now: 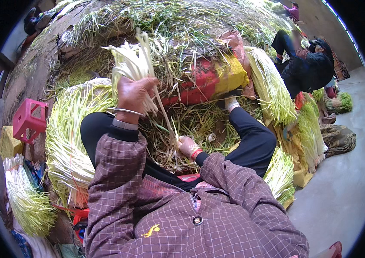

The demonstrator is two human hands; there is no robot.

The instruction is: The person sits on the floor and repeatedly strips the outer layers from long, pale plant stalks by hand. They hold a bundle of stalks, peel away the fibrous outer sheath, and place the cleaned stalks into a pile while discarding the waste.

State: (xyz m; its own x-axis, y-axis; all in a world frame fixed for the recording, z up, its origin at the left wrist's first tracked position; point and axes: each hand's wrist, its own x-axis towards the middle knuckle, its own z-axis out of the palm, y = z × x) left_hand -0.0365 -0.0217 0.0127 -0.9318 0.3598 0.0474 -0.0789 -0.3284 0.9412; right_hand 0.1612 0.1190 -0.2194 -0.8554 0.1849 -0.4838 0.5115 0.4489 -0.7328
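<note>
My left hand (135, 96), raised in front of my left knee, is closed around a bunch of white-stemmed blanched leafy stalks (131, 66), probably garlic greens or chives. One long pale strand (164, 116) slants down from that bunch to my right hand (189, 147). The fingertips of the right hand pinch its lower end, low between my knees. Beneath both hands lies a litter of dry, torn leaves (208, 124). Beside my left leg rests a large pile of yellow-green stalks (68, 138) with a red string across it.
A red and yellow sack (201, 79) lies ahead, below a heap of leaf trimmings (156, 19). More stalks (271, 85) lie to the right, near a seated person (309, 69). At left are a pink plastic stool (30, 119) and a tied bundle (29, 196).
</note>
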